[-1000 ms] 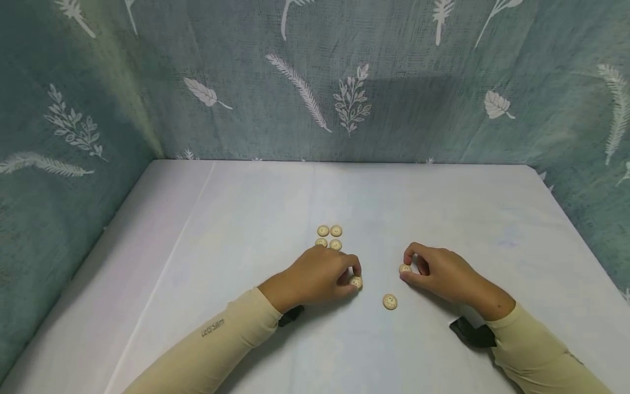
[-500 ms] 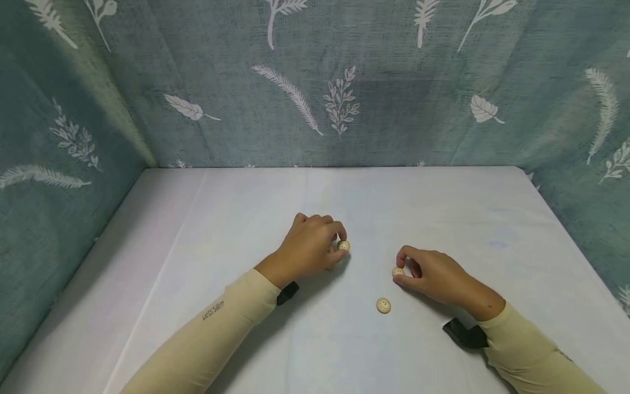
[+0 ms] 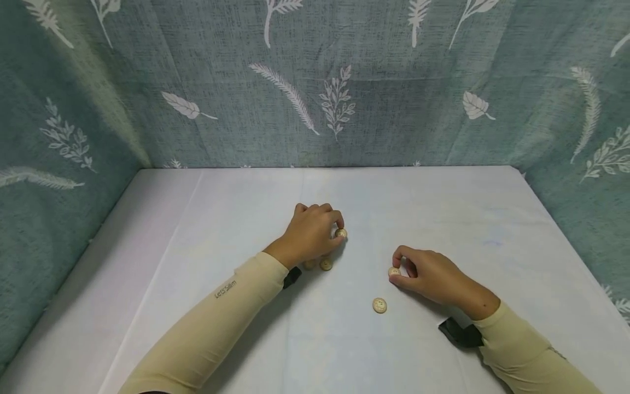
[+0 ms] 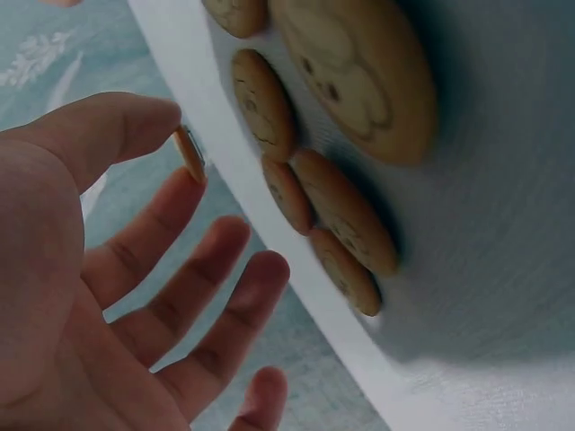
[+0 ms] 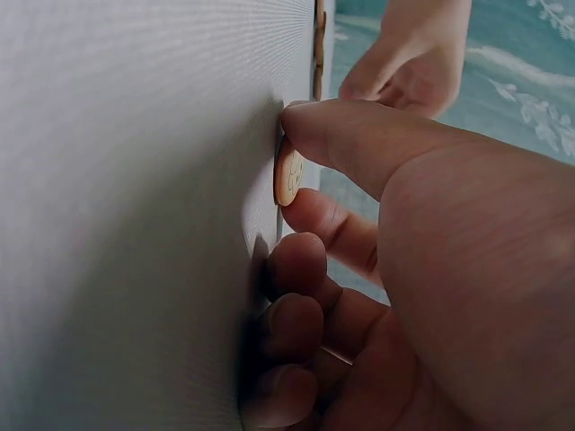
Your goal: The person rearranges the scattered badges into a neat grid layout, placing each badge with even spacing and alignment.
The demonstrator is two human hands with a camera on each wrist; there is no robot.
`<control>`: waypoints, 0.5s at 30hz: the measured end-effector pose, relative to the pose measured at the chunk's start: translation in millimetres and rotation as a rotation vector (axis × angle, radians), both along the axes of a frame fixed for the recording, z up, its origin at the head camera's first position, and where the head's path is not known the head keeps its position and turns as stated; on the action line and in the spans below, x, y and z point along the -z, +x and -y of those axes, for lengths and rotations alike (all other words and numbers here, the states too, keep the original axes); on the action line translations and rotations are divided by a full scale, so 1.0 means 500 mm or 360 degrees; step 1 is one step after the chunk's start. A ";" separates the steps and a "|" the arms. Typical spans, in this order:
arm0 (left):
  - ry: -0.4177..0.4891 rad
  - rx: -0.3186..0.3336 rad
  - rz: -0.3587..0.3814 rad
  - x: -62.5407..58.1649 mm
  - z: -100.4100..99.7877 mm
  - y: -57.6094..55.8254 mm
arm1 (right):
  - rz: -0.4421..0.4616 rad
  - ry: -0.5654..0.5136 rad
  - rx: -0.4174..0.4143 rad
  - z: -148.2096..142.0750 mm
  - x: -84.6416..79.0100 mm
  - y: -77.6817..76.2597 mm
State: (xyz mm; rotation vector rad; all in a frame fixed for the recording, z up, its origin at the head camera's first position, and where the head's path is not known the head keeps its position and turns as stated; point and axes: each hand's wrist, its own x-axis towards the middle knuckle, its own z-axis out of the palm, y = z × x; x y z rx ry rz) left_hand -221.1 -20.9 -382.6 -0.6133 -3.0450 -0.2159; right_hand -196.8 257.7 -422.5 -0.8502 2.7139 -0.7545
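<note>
My left hand point(image 3: 310, 232) pinches a small round wooden disc point(image 3: 341, 234) between thumb and index finger; in the left wrist view this disc point(image 4: 190, 154) is seen edge-on, raised off the table, with the other fingers spread. Beneath that hand several similar discs lie flat, one point(image 4: 352, 67) showing an engraved cartoon face. From above, most are hidden by the hand, with one disc point(image 3: 326, 265) visible near the wrist. My right hand point(image 3: 435, 273) pinches another disc point(image 3: 394, 272) at the table surface; the right wrist view shows its engraved side point(image 5: 289, 172). A loose disc point(image 3: 379, 305) lies between the hands, nearer me.
The white-covered table point(image 3: 221, 219) reaches back to a green leaf-patterned cloth point(image 3: 236, 120), which also hangs along both sides. Dark wrist straps point(image 3: 460, 332) sit under the sleeves.
With its disc pinched, my left hand has moved away from me, to the group of discs at the back. My right hand keeps its pinch in nearly the same place. The head view has shifted slightly.
</note>
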 end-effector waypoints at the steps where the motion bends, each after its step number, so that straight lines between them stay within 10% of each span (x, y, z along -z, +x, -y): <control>1: -0.0002 -0.0002 0.0018 0.001 0.000 0.001 | 0.0000 0.0001 -0.0002 0.000 0.000 0.003; 15: -0.0052 0.0008 0.0101 0.014 -0.005 0.033 | -0.0031 0.0005 -0.0002 -0.005 0.001 0.047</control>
